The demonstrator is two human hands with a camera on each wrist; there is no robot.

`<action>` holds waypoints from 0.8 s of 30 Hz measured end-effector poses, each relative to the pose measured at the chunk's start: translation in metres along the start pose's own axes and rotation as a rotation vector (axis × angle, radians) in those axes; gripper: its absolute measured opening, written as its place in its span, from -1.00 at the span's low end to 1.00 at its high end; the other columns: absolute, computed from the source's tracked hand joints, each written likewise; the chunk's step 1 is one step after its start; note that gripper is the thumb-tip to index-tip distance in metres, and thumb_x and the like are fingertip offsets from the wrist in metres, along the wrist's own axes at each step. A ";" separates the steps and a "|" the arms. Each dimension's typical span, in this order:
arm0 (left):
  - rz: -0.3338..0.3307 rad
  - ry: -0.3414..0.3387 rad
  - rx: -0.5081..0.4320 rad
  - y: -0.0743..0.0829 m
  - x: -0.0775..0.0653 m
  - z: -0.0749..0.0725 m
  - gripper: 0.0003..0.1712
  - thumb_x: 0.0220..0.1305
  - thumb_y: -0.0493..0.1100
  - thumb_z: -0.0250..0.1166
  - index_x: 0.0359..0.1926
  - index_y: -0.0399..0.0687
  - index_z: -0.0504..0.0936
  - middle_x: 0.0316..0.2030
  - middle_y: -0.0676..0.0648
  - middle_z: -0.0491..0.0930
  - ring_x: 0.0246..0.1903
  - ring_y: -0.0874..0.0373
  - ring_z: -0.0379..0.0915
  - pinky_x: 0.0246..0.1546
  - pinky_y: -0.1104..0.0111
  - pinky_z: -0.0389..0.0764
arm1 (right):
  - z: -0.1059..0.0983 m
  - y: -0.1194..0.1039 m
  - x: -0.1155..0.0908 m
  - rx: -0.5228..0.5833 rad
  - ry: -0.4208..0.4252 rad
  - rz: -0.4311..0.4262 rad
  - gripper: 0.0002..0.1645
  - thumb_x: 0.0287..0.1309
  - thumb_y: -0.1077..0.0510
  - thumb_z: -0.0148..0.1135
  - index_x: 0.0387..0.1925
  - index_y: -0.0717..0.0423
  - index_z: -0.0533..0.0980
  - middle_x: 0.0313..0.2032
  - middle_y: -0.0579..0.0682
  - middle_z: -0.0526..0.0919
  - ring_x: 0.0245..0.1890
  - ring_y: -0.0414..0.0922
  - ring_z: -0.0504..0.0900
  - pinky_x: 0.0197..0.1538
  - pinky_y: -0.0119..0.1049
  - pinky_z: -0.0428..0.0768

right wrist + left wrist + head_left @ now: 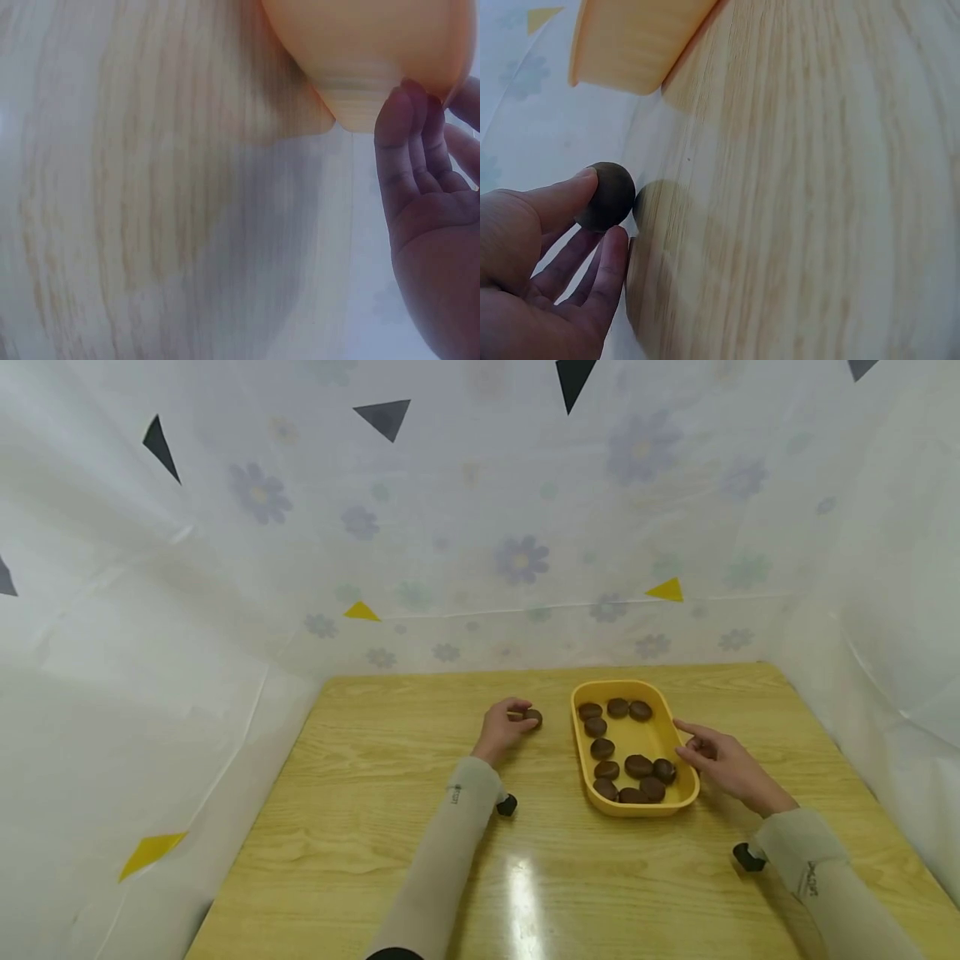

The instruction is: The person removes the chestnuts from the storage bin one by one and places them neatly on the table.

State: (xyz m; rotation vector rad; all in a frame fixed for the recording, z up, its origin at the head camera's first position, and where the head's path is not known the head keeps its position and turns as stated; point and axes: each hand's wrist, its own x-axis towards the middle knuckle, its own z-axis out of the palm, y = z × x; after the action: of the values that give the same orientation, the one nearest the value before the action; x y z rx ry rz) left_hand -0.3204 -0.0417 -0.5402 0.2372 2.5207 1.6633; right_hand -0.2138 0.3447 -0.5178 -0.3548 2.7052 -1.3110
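In the head view my left hand (pixel 504 731) holds a dark brown chestnut (pixel 533 718) above the wood-grain table, left of the yellow tray (pixel 583 768). The left wrist view shows the thumb (pixel 562 199) against one side of this chestnut (pixel 609 196) and fingers below it. Close by the tray's right side is my right hand (pixel 731 767), its index finger and thumb spread at the rim. The other fingers (pixel 396 124) rest against the tray's outer wall (pixel 360 45) in the right wrist view. Several chestnuts (pixel 638 766) lie inside, mostly along the left side and the near end.
The wooden table (pixel 390 777) extends around the tray. A white, flower-printed curtain (pixel 450 568) with yellow and dark triangles encloses the back and both sides. A small black device (pixel 507 805) sits at the left cuff, another black device (pixel 748 857) at the right cuff.
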 end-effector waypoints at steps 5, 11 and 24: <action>0.010 -0.012 0.027 0.000 -0.002 -0.004 -0.53 0.41 -0.18 0.40 0.28 -0.17 0.61 0.19 -0.18 0.62 0.16 -0.08 0.58 0.17 0.08 0.64 | 0.000 0.001 0.000 0.000 0.001 -0.002 -0.23 0.58 -0.05 0.09 0.61 0.14 0.13 -0.17 0.13 0.59 -0.34 -0.17 0.54 -0.33 -0.22 0.55; 0.028 -0.014 0.035 0.003 -0.005 -0.008 -0.52 0.41 -0.20 0.39 0.30 -0.19 0.59 0.20 -0.20 0.61 0.19 -0.12 0.58 0.21 0.05 0.63 | 0.000 0.001 0.000 -0.005 -0.001 -0.002 -0.23 0.58 -0.06 0.09 0.62 0.12 0.13 -0.15 0.13 0.59 -0.32 -0.18 0.55 -0.33 -0.22 0.54; 0.096 0.058 -0.059 0.016 0.001 -0.015 -0.50 0.44 -0.20 0.36 0.35 -0.06 0.56 0.28 -0.27 0.54 0.20 -0.13 0.52 0.16 0.06 0.64 | 0.000 0.002 0.000 -0.007 0.000 0.000 -0.22 0.58 -0.07 0.09 0.61 0.16 0.13 -0.16 0.13 0.59 -0.31 -0.20 0.56 -0.33 -0.23 0.55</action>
State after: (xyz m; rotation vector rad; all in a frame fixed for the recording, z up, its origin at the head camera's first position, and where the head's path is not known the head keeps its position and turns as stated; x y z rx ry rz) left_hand -0.3235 -0.0490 -0.5199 0.3136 2.5340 1.8021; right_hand -0.2141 0.3457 -0.5191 -0.3548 2.7109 -1.3015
